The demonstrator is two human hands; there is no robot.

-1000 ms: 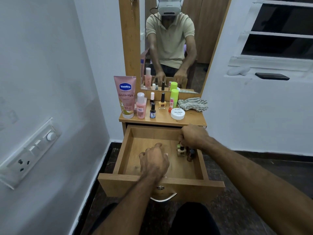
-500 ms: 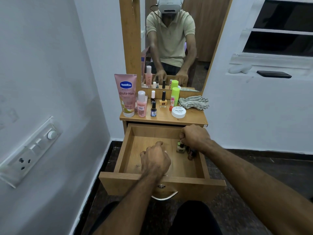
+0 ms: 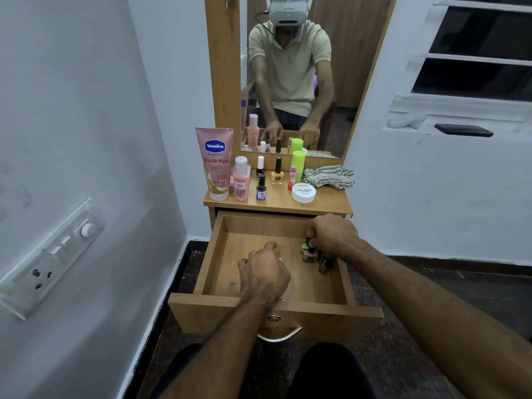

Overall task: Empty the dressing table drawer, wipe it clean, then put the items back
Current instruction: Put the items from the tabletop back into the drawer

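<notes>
At drawer's (image 3: 213, 254) back-right corner: upright nail polish bottles (image 3: 309, 253), caps up | right hand (image 3: 331, 236) pinches one cap | left hand (image 3: 266, 276) loosely curled, holding nothing, over drawer's middle.

L hand (image 3: 266, 273) curled, R hand (image 3: 334, 236) fingers pinching.

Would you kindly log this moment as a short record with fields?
drawer: pulled open, mostly bare inside
left in drawer: small nail polish bottles at the right side
right hand: fingers curled on those bottles
left hand: loosely curled over the drawer floor; whether it holds anything is unclear
tabletop: Vaseline tube, striped cloth, white jar
</notes>
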